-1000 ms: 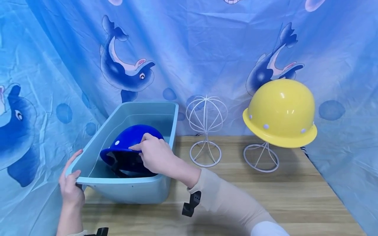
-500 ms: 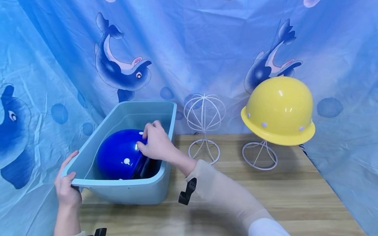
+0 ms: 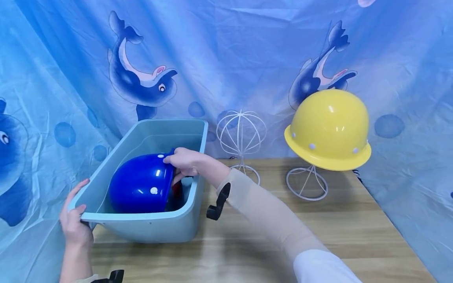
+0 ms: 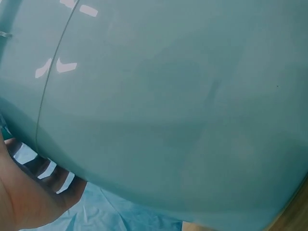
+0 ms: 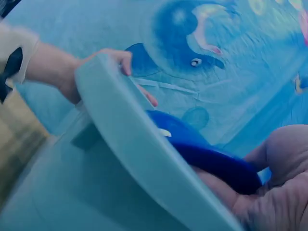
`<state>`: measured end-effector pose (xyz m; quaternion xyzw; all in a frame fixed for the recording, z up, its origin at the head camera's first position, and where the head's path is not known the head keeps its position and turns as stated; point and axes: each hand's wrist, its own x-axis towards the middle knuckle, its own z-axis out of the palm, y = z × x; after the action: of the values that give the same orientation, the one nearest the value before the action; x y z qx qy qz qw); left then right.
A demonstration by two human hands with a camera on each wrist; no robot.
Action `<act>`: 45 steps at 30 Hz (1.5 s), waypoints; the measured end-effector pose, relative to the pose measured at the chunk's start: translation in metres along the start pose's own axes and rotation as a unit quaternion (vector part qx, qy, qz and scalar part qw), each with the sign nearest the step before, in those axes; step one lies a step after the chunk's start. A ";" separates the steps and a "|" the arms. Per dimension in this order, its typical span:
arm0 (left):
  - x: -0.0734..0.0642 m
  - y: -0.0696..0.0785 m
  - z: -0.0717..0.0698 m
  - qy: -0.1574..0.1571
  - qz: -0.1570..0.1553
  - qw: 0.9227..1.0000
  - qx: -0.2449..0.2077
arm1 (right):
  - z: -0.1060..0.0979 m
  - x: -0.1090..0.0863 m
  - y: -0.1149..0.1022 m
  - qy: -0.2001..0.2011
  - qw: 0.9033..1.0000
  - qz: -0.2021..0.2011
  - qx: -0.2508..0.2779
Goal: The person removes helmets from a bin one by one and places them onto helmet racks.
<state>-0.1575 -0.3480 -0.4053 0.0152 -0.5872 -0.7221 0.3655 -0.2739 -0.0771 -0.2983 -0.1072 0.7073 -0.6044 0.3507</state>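
Blue helmet (image 3: 136,184), one of two, is pinched by the right hand (image 3: 185,161), left hand (image 3: 76,223) gripping one bin (image 3: 152,228).

Free room in bin (image 3: 148,230) behind blue helmet (image 3: 136,184)

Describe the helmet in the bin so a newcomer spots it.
On the left of the wooden table, in the head view, stands a large pale-blue bin. Inside, the blue helmet lies on its side, rim held by the right hand. Its deep-blue shell sets it apart from the yellow helmet.
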 end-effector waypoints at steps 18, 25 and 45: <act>0.003 -0.002 -0.008 0.013 0.059 0.998 0.009 | 0.007 -0.027 -0.003 0.009 0.945 -0.051 0.322; 0.004 -0.002 -0.008 -0.004 0.066 0.997 0.026 | -0.008 -0.048 -0.005 0.007 0.932 -0.108 0.347; 0.003 -0.003 -0.008 0.003 0.068 0.998 0.010 | -0.031 -0.067 0.000 -0.008 0.922 -0.228 0.315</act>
<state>-0.1578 -0.3566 -0.4090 -0.0195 -0.5929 -0.6896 0.4155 -0.2448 -0.0142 -0.2732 -0.1542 0.4345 -0.8584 0.2249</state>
